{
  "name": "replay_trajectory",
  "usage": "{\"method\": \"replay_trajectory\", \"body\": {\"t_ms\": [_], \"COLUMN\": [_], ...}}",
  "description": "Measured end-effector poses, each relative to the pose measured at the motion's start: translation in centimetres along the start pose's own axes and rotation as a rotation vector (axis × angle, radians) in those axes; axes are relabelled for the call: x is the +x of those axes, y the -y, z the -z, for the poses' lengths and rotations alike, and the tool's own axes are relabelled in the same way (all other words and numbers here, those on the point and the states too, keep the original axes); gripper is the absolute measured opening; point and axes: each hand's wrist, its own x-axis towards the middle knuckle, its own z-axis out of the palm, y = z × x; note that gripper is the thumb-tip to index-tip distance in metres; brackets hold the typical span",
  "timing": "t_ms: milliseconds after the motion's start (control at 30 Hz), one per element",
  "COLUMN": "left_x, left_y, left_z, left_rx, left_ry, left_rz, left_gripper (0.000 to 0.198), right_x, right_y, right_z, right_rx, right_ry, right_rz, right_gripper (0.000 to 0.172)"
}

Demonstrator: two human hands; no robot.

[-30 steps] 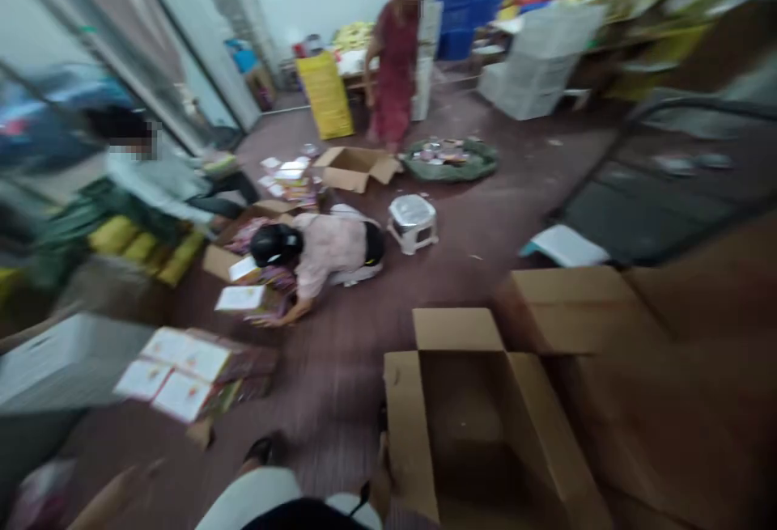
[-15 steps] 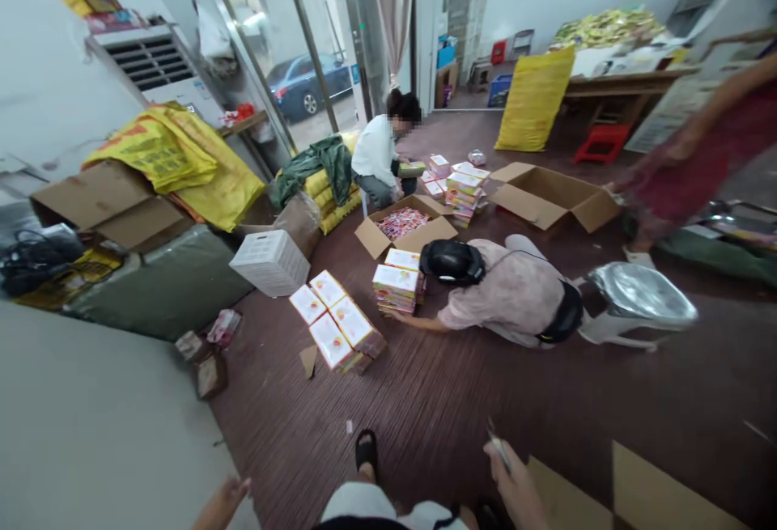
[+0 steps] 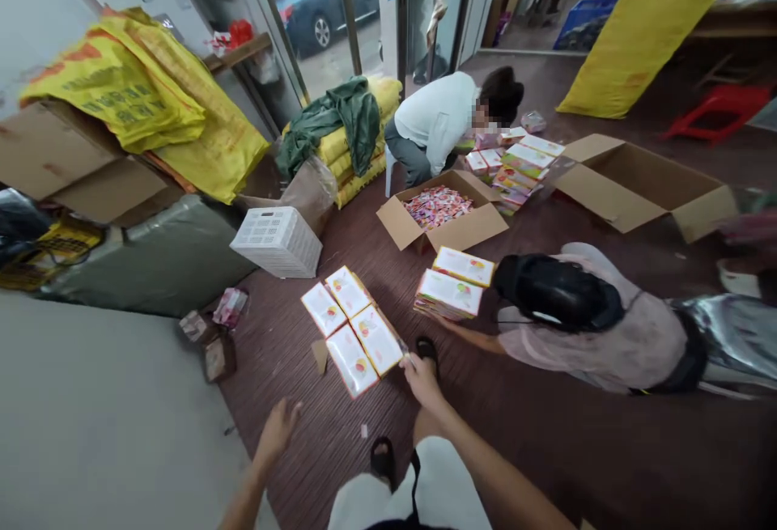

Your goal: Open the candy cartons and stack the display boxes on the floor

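Just beside the white boxes (image 3: 352,332), our right grip (image 3: 418,375) clasps a slim object (image 3: 404,349) — our left grip (image 3: 282,426), short of them, hangs loose.

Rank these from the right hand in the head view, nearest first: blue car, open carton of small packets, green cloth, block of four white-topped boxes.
From the right hand:
1. Block of four white-topped boxes: just ahead, left.
2. Open carton of small packets: ahead, farther back.
3. Green cloth: back, left.
4. Blue car: outdoors, top of view.
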Motion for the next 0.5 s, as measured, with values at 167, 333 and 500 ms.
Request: {"method": "replay_trajectory", "body": {"t_ms": [167,333,500], "left_x": [16.2,34.9,45.4], "left_y": [-9.1,-13.9,-14.4], "left_z": [-5.8,-13.4,-21.7], "left_rx": [0.05,0.095,0.189], "left_ry": [-0.01,-0.121,-0.243], "left_rz": [-0.104,-0.195,-0.193], "left_gripper": [0.06,0.072,0.076], "right_x": [18.1,36.8,51.0], "right_y": [-2.2,-8.5,-16.4], "right_z": [1.6,0.2,-7.1], "right_rx": [-0.095,-0.233,-0.314], "right_ry": [0.118,0.238,0.388], "right_rz": [-0.064,-0.105,-0.111], "right_gripper": [0.038,0.041,0.048]}}
